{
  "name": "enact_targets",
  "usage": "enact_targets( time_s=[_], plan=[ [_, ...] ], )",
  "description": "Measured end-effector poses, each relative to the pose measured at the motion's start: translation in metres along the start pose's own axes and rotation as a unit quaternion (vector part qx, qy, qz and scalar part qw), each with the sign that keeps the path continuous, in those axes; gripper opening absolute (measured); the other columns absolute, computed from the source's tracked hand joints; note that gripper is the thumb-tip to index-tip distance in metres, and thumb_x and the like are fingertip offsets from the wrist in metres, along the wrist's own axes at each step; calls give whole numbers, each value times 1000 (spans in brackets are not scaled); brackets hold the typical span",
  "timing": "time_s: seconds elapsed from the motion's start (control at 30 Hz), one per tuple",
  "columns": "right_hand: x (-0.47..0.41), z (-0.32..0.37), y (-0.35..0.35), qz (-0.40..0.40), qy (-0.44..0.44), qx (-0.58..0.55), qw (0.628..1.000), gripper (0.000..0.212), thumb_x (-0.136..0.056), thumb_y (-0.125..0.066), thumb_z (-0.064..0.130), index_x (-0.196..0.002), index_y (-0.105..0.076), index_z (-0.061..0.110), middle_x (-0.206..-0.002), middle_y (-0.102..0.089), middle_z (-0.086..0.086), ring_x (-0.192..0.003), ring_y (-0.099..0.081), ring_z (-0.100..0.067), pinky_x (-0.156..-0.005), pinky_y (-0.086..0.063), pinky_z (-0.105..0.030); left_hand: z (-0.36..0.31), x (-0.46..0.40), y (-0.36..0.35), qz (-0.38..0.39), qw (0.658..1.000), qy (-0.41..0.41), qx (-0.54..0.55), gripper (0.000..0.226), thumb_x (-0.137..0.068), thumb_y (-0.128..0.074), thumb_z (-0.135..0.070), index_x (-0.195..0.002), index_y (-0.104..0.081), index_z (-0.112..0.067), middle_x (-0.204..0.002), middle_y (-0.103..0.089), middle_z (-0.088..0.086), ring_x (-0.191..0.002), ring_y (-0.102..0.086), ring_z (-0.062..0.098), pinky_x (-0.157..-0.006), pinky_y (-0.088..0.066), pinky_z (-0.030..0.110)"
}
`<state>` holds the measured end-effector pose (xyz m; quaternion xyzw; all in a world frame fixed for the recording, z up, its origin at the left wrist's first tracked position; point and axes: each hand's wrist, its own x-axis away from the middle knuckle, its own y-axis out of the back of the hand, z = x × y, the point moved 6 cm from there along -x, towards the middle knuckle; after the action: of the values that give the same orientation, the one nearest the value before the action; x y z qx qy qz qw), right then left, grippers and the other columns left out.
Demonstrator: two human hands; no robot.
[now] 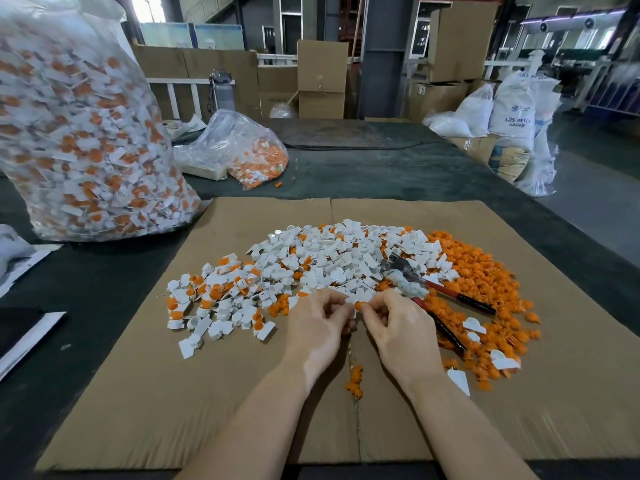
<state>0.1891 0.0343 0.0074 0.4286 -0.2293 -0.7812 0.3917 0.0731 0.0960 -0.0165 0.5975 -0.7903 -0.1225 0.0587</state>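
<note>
- One wide-angle camera, worn on the person's head, faces forward and down onto a cardboard sheet on the table.
- At close range, the left hand and right hand sit low and central in the frame.
- Beyond, the same view reaches stacked cartons across the hall, bowed toward the edges.

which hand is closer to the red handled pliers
Right. The right hand, pinching an orange piece, lies just beside the pliers, whose near handle runs along its outer edge. The left hand is farther, on the far side of the right hand.
</note>
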Motion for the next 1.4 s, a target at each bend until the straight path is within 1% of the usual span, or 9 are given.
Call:
enact_targets(
  time_s=[0.17,0.27,0.37,0.5,0.63,0.73,1.0,1.23,1.4],
  plan=[
    [1,1,-2,15,14,2,1000,18,-85,-65,15,-70,-55,12,-63,-55,3,-60,-47,-12,-55,-29,-14,-1,1,-2,-1,997,-28,-67,15,-90,-61,-18,-78,-60,-26,-68,-66,-7,-64,-63,4,-61,-48,16],
    [2,3,-3,17,25,6,1000,18,-85,-65,13,-70,-55,11,-64,-55,1,-60,-47,-13,-55,-28,-15,-4,3,-3,4,993,-46,-105,13,-91,-60,-20,-79,-60,-26,-72,-66,-5,-71,-63,10,-67,-52,23],
    [1,2,-3,27,21,-16,999,14,-87,-65,18,-75,-60,12,-69,-58,3,-66,-50,-12,-60,-34,-20,-2,2,-2,5,998,-16,-56,15,-92,-58,-16,-79,-60,-24,-71,-67,-2,-67,-64,11,-69,-54,28],
    [1,3,3,4,15,-92,996,8,-84,-68,22,-84,-66,14,-74,-59,6,-74,-53,-9,-65,-44,-20,-1,1,2,0,1000,15,17,8,-93,-56,-14,-92,-64,-14,-74,-67,3,-63,-63,9,-71,-55,34],
    [0,7,6,-5,47,-87,995,22,-77,-74,10,-99,-68,12,-78,-57,6,-79,-53,-12,-72,-47,-26,-1,1,2,3,999,17,34,8,-93,-56,-12,-95,-64,-13,-75,-67,5,-61,-61,8,-72,-54,35],
    [0,10,5,10,69,-82,994,26,-79,-72,10,-105,-70,13,-82,-58,6,-84,-52,-14,-77,-46,-27,-1,1,2,4,1000,11,23,10,-93,-57,-13,-98,-65,-13,-81,-69,6,-63,-63,7,-72,-54,31],
    [-2,10,5,8,72,-86,994,20,-80,-71,9,-100,-71,13,-84,-60,3,-86,-53,-15,-78,-48,-29,-2,1,2,7,1000,7,15,11,-92,-57,-13,-98,-66,-11,-82,-70,7,-72,-67,15,-74,-56,34],
    [-2,9,4,7,73,-78,994,21,-80,-71,8,-100,-71,11,-85,-61,1,-84,-54,-14,-80,-48,-30,-5,1,2,9,1000,-10,-11,12,-90,-62,-24,-95,-66,-14,-80,-70,5,-75,-66,16,-71,-54,29],
    [-5,4,10,-17,45,-45,998,28,-81,-71,20,-107,-68,11,-92,-63,0,-92,-55,-16,-86,-45,-32,-7,-2,2,7,1000,2,3,12,-90,-63,-19,-95,-65,-9,-77,-70,9,-69,-66,12,-67,-53,22]
  ],
)
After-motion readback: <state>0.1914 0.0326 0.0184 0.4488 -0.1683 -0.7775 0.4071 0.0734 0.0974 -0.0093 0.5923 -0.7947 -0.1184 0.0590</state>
